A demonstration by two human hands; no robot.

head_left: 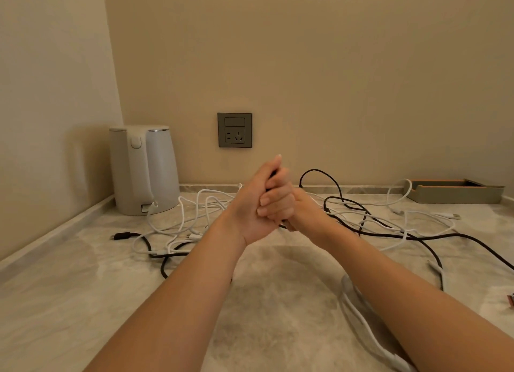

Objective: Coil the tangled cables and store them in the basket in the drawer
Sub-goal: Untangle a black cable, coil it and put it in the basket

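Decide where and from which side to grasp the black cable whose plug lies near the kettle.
Pinch the black cable's rigid plug at its left end, from above: it lies flat on the counter, clear of the white cables.

Kettle [143, 170] back left, cables [123, 236] across counter [278, 288], tray [456, 195] back right, socket [235, 130] behind.

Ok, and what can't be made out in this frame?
Head view: whether the left hand grips the black cable; the right hand, curled round that cable, covers its palm.
The basket and drawer: out of frame.
The white cable: partly behind the right forearm, cut off by the bottom edge.
The reddish object: cut by the right edge, unidentifiable.
The tray: its wall hides the inside.
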